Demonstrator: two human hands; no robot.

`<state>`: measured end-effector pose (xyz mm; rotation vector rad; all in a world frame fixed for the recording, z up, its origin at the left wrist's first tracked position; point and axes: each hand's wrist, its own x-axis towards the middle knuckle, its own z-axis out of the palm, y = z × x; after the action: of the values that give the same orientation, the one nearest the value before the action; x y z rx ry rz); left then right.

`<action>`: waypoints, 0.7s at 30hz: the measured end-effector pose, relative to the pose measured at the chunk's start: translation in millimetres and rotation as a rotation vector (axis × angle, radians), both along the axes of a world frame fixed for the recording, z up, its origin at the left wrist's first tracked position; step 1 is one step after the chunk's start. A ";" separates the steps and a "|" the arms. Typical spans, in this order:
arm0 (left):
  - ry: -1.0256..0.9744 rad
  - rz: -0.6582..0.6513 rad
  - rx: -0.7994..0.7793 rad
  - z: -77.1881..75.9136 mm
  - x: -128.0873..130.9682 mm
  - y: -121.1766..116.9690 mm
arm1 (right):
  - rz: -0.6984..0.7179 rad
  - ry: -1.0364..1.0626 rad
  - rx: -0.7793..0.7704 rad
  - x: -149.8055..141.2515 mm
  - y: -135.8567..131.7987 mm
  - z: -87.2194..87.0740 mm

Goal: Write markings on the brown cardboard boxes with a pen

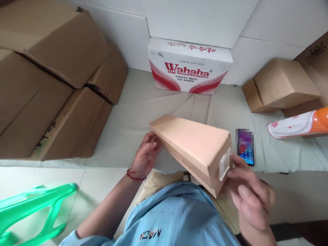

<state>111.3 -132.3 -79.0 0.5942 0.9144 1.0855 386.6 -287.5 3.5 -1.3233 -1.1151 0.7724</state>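
Observation:
A long brown cardboard box (189, 136) is held tilted above the near edge of the cloth-covered surface, over my lap. Its right end faces me and bears a whitish label or piece of tape (224, 164). My left hand (148, 150), with a red string at the wrist, grips the far left end from below; some of its fingertips are hidden by the box. At the right end, my right hand (249, 188) has its fingers bent against the labelled face, slightly blurred.
A white and red Wahaha water carton (189, 68) stands against the wall. Large brown cartons (71, 130) are stacked at left. Smaller boxes (282, 82), a lit phone (246, 153) and a white-orange cylindrical container (294, 124) are at right. A green plastic stool (48, 201) stands on the floor.

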 end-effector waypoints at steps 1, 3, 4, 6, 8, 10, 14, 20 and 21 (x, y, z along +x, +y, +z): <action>0.030 0.028 0.075 1.8 -1.0 1.8 | -0.010 0.099 -0.061 1.4 1.5 -8.4; 0.112 0.040 0.234 4.7 -2.2 3.2 | -0.063 0.273 -0.183 3.8 5.1 -25.8; 0.158 0.036 0.304 5.6 -2.2 2.7 | -0.101 0.349 -0.244 5.0 6.9 -33.8; 0.237 0.030 0.409 5.9 -1.4 -0.8 | -0.168 0.475 -0.320 7.7 10.0 -46.2; 0.290 0.042 0.479 5.2 0.0 -6.1 | -0.216 0.560 -0.308 11.7 11.7 -52.9; 0.328 0.073 0.530 5.2 0.8 -11.3 | -0.241 0.623 -0.305 16.8 12.0 -54.8; 0.371 -0.016 0.599 12.3 -1.0 -17.8 | -0.307 0.703 -0.357 28.5 9.6 -53.4; 0.406 -0.155 0.504 18.3 -7.8 -23.5 | -0.320 0.603 -0.415 44.1 -3.2 -53.9; 0.394 -0.141 0.468 17.2 -9.1 -24.4 | -0.287 0.585 -0.404 43.9 -5.5 -52.9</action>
<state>102.2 -156.7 -61.7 1.2752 0.9386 1.0775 430.5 -293.0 -49.3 -1.4148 -0.3043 1.1102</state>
